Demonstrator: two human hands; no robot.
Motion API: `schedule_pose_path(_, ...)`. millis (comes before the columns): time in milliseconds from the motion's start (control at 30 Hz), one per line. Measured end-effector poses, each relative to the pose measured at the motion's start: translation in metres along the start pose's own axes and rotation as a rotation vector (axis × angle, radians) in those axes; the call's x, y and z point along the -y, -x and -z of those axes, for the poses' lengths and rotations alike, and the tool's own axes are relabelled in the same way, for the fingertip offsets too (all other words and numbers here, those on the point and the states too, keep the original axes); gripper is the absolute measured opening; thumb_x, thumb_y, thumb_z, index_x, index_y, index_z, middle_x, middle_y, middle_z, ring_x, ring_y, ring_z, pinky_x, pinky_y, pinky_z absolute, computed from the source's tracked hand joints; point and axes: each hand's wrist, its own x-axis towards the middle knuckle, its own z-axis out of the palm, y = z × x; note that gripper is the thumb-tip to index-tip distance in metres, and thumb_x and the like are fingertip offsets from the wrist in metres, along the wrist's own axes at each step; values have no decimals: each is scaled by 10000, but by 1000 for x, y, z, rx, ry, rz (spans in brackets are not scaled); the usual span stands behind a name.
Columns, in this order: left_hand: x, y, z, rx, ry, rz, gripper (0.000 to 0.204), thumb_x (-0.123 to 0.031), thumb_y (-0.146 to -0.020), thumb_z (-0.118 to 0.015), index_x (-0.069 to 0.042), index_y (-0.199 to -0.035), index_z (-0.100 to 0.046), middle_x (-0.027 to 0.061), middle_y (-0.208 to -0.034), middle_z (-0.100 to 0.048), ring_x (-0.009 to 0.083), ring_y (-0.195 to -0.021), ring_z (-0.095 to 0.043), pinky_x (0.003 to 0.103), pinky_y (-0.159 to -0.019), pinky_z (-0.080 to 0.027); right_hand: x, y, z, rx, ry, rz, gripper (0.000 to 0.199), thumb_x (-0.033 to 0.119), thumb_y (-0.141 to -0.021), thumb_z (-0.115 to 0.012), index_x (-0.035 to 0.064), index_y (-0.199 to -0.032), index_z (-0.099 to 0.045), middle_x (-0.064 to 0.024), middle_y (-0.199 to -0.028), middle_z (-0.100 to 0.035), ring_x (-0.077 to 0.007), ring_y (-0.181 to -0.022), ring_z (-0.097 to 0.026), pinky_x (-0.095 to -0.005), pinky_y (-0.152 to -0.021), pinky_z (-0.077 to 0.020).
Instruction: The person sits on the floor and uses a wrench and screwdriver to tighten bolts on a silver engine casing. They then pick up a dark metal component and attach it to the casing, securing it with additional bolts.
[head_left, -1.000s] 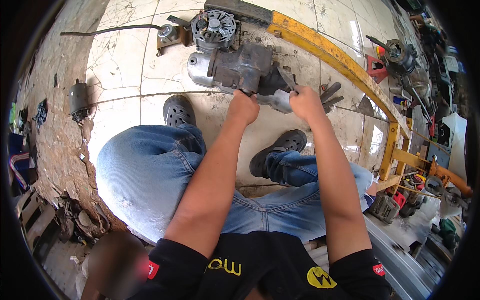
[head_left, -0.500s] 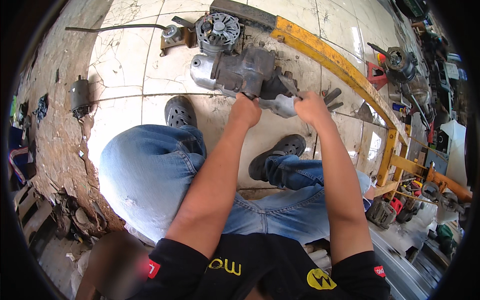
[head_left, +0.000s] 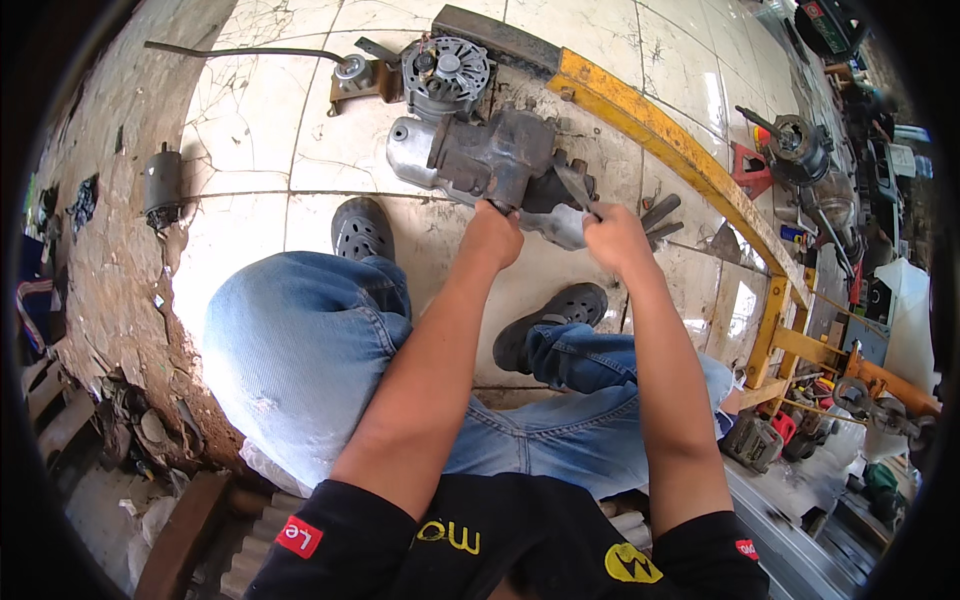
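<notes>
A grimy grey cast-metal engine part (head_left: 500,150) lies on the tiles in front of my feet, with a shinier silver end on its left. My left hand (head_left: 492,238) is closed at the near end of its downward-pointing stub; the fingertips are partly hidden. My right hand (head_left: 615,238) grips a scraper (head_left: 573,184) with a flat, tapering grey blade. Its blade points up and left, against or just over the dark right side of the engine part. Whether the blade touches cannot be made out.
Behind the part stand an alternator (head_left: 446,75) and a bracketed canister (head_left: 354,72) with a long rod. A yellow steel frame (head_left: 680,140) curves along the right. Dark bars (head_left: 660,212) lie right of my right hand. A cylindrical motor (head_left: 162,188) stands far left.
The view has shifted slightly, so the floor items sit a little lower and to the right. My right hand with the scraper has moved slightly left and down; the left hand keeps its place.
</notes>
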Motion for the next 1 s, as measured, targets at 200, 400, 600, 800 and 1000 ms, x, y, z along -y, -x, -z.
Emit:
schedule_pose_path(200,0,-2,3,11,17,-18,486,-301,-937,-529,80,-1185,-358,337,-1080,-607,449,-1062,-587,484,-901,-460,0,4,-4,24,18,32,341,229,-857,-518,-18,-1045,-659,-298,-1003,-633,-443,-1018,-594,-456,-917,-461)
schedule_pose_path(400,2,-2,2,7,17,-51,483,-294,-937,-534,83,-1180,-355,343,-1061,-610,452,-1044,-595,484,-893,-465,-2,-15,-4,-19,-90,-54,328,225,-861,-519,9,-1064,-659,-301,-1007,-631,-452,-1017,-589,-463,-892,-463)
schedule_pose_path(600,1,2,0,14,8,-39,492,-302,-938,-534,84,-1183,-352,345,-1063,-609,453,-1035,-599,481,-893,-466,-6,0,3,47,-70,-40,322,223,-866,-523,15,-1069,-661,-273,-1013,-646,-443,-1027,-591,-450,-893,-460)
schedule_pose_path(800,1,-4,4,11,14,-46,511,-314,-937,-530,89,-1191,-346,347,-1078,-604,451,-1051,-593,478,-898,-465,-20,-14,3,51,-70,-46,320,240,-883,-520,11,-1054,-665,-223,-861,-666,-347,-757,-647,-412,-685,-495)
schedule_pose_path(1000,-1,-3,4,35,7,-32,513,-318,-939,-525,80,-1206,-343,343,-1091,-601,450,-1063,-586,478,-905,-461,-4,-24,16,228,-346,-306,337,239,-917,-509,-27,-1092,-621,-111,-711,-554,-166,-450,-454,-326,-385,-325)
